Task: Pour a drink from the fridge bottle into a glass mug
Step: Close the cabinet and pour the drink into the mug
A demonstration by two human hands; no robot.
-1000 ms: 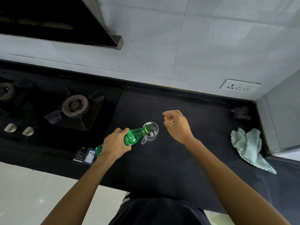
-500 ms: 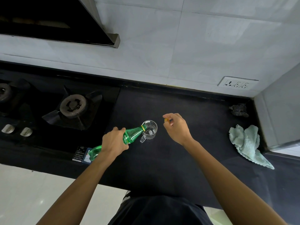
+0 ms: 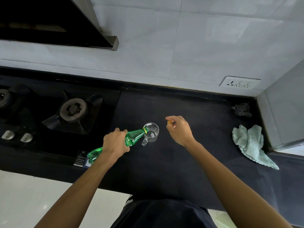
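Two hands over a dark surface [image 3: 164, 165]: the left hand [image 3: 115, 143] grips a tilted green bottle [image 3: 135, 137], mouth at the rim of the glass mug [image 3: 152, 135], while the right hand [image 3: 179, 131] beside the mug pinches a yellow cap [image 3: 169, 122] in its fingers.

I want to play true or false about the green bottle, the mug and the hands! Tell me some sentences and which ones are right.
1. The left hand holds the green bottle. True.
2. The bottle stands upright. False: it is tilted, with its mouth over the glass mug.
3. The right hand pinches a small yellow cap. True.
4. The mug lies on its side. False: it stands upright on the counter.
5. The pale green cloth covers the mug. False: it lies at the counter's right end.
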